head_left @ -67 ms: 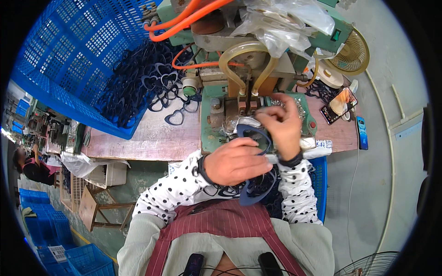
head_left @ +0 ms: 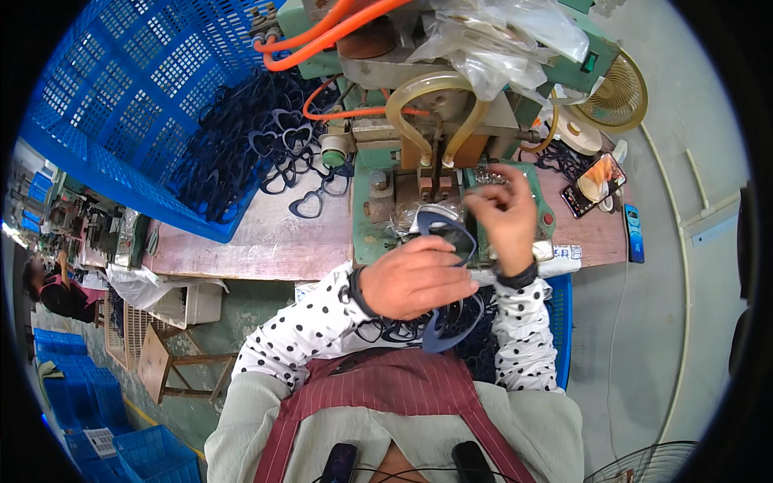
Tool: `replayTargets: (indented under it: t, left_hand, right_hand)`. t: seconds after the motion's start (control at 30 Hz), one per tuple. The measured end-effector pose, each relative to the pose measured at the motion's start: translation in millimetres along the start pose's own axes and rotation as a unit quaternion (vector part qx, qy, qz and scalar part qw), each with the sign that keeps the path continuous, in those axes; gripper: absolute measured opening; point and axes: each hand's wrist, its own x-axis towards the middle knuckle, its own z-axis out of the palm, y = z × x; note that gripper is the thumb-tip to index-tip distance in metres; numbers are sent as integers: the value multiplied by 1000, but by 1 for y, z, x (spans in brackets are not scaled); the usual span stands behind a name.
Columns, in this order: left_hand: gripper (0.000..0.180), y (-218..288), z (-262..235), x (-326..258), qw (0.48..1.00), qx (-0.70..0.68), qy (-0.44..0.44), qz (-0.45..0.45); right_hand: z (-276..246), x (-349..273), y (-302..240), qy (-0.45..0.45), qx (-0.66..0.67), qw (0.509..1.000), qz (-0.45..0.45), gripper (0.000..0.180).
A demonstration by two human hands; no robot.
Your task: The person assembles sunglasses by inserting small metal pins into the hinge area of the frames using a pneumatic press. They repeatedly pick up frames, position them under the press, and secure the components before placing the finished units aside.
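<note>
My left hand [head_left: 415,278] is closed around a dark blue heart-shaped glasses frame [head_left: 447,233], held just in front of a green bench machine [head_left: 419,173]. My right hand [head_left: 503,213] is raised beside it, fingertips pinched near the machine's clamp; whether a small part sits between them I cannot tell. More dark blue frames [head_left: 451,326] lie in my lap below the hands. A tipped blue plastic crate [head_left: 121,105] at the left spills many heart-shaped frames [head_left: 278,149] onto the wooden table [head_left: 250,237].
Orange hoses [head_left: 322,36] and clear tubing [head_left: 423,101] run over the machine, with plastic wrap on top. A phone [head_left: 596,183], a small fan [head_left: 616,88] and a white tape roll sit at the right. Another person [head_left: 48,290] and stacked blue crates [head_left: 72,378] are far left.
My right hand has lifted slightly toward the machine's clamp. The left hand keeps its hold on the frame.
</note>
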Motion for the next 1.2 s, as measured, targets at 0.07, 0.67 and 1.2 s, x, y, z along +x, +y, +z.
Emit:
replayTargets:
  t: [0.07, 0.67, 1.2]
  left_hand:
    - [42, -6, 0, 0, 1000, -2, -7, 8]
    - [37, 6, -6, -22, 990, 124, 67, -32]
    - [57, -143, -26, -186, 679, 426, -91, -590]
  right_hand:
    - [-36, 11, 53, 98, -231, 966, -62, 42]
    - [-72, 4, 118, 82, -349, 932, -56, 11]
    - [-60, -1, 114, 154, -326, 931, -57, 13]
